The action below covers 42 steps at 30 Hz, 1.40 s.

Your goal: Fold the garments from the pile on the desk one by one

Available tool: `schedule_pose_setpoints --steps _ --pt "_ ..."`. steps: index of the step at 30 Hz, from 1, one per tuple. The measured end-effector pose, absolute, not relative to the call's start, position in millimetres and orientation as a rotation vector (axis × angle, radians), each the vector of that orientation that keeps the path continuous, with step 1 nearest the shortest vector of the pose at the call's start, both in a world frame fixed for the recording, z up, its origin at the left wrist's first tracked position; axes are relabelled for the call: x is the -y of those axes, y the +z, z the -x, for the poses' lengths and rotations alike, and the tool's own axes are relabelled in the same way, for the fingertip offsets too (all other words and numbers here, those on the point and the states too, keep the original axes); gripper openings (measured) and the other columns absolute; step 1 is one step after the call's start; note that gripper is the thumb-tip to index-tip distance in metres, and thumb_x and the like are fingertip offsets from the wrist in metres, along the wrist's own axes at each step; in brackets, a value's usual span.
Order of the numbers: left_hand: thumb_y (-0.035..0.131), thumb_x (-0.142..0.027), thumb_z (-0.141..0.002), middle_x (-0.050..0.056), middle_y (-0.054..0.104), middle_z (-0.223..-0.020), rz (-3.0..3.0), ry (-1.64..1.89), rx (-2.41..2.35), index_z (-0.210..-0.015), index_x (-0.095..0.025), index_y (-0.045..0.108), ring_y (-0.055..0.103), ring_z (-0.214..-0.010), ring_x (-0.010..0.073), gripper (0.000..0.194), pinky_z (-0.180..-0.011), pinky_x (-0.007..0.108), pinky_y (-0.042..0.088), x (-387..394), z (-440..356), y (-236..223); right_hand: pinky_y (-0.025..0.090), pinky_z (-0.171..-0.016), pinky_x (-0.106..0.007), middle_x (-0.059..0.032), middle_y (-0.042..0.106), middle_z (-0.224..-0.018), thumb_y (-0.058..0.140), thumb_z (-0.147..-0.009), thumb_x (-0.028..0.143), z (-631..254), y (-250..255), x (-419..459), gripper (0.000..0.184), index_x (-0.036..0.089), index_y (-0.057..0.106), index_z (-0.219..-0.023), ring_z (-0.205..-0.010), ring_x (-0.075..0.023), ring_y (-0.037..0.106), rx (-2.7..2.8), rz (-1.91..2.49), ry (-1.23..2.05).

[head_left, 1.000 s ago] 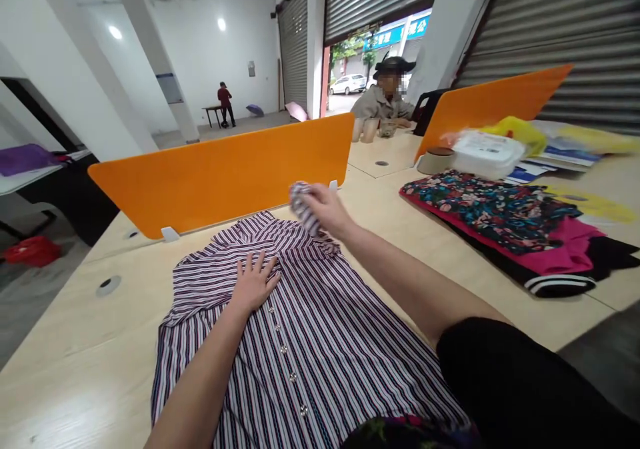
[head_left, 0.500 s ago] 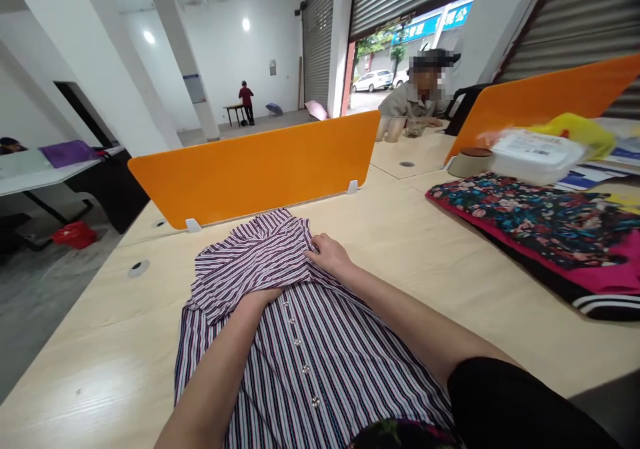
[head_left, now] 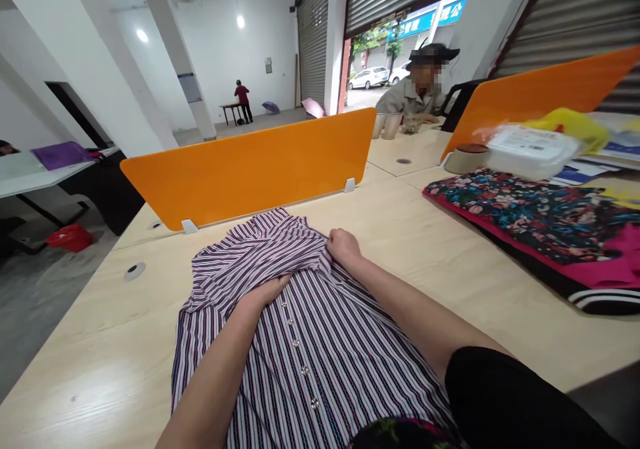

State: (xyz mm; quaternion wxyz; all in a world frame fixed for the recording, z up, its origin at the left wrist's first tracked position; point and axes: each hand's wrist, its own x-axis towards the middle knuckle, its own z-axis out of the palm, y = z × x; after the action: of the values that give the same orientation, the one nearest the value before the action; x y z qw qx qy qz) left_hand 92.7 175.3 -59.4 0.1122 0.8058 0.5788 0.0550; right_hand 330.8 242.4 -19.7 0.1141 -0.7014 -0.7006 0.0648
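Clearly, both hands are at a dark-and-white striped, collared cloth shirt (head_left: 325, 352), which lies on the pale wood-grain table (head_left: 395, 249) directly below and between the forearms. The right hand (head_left: 346, 246) is curled into a fist, its thumb and fingers pinching the shirt's edge on its own side. The left hand (head_left: 267, 292) is slipped beneath a turned-over layer of the same striped cloth, to the left of the right hand and a little nearer the body; its fingers are covered, so whether they grasp anything I cannot tell. That layer lies across the upper part of the shirt, loosely creased, its stripes running crosswise to those of the body. Just on the near side of the left hand, a row of small, shiny buttons (head_left: 296, 344) runs down the front towards the wearer.

Beyond both hands, past the collar, stands an upright orange partition panel (head_left: 250, 172) on small white feet. Well to the right of the right hand lies a folded garment of dark floral fabric with bright pink cloth (head_left: 520, 216). Behind that garment, farther from the hands, are a brown-and-beige tape roll (head_left: 467, 160), a translucent white plastic box (head_left: 533, 149) and a yellow plastic bag (head_left: 583, 129). Farther off, beyond the panel, sits a person in a grey jacket (head_left: 407, 101) and dark hat.
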Motion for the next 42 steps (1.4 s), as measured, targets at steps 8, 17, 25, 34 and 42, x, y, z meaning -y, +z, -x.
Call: schedule_pose_setpoints --steps 8,17,25,34,42 --pt "0.021 -0.058 -0.091 -0.006 0.034 -0.152 -2.333 0.187 -1.713 -0.146 -0.032 0.033 0.015 -0.146 0.0183 0.062 -0.119 0.038 0.018 -170 -99 -41 0.041 -0.076 -0.027 -0.0144 0.065 -0.111 0.042 -0.091 0.019 -350 -13 -256 0.03 0.014 0.065 -0.108 -0.097 -0.0216 0.062 1.951 2.047 0.137" --pt "0.026 -0.048 -0.091 -0.006 0.037 -0.151 -2.414 0.047 -1.703 -0.148 -0.034 0.029 0.017 -0.145 0.0193 0.059 -0.118 0.041 0.021 -167 -100 -35 0.04 -0.086 -0.031 -0.0135 0.063 -0.111 0.047 -0.092 0.038 -297 -3 -302 0.033 0.016 0.069 -0.102 -0.107 -0.0242 0.055 2.143 1.82 0.088" --pt "0.031 -0.038 -0.09 -0.008 0.036 -0.151 -2.564 -0.073 -1.672 -0.144 -0.037 0.038 0.018 -0.145 0.0203 0.054 -0.119 0.044 0.017 -160 -101 -27 0.039 -0.084 -0.028 -0.0104 0.064 -0.116 0.034 -0.096 0.024 -306 -17 -334 0.036 0.02 0.067 -0.11 -0.101 -0.0194 0.059 1.935 1.975 0.156" --pt "0.035 -0.037 -0.088 -0.009 0.037 -0.151 -2.569 -0.039 -1.688 -0.146 -0.038 0.032 0.016 -0.146 0.0213 0.058 -0.119 0.042 0.016 -166 -101 -34 0.041 -0.072 -0.023 -0.009 0.068 -0.106 0.04 -0.09 0.019 -339 -16 -336 0.032 0.018 0.065 -0.109 -0.09 -0.0174 0.061 1.678 2.07 0.237" --pt "0.037 -0.051 -0.083 -0.007 0.036 -0.151 -2.348 0.126 -1.736 -0.146 -0.035 0.034 0.011 -0.147 0.0227 0.065 -0.119 0.044 0.019 -172 -93 -47 0.038 -0.061 -0.023 -0.0042 0.072 -0.082 0.062 -0.078 0.044 -357 -2 -255 0.026 0.02 0.072 -0.079 -0.077 -0.0172 0.062 2.313 1.854 0.405"
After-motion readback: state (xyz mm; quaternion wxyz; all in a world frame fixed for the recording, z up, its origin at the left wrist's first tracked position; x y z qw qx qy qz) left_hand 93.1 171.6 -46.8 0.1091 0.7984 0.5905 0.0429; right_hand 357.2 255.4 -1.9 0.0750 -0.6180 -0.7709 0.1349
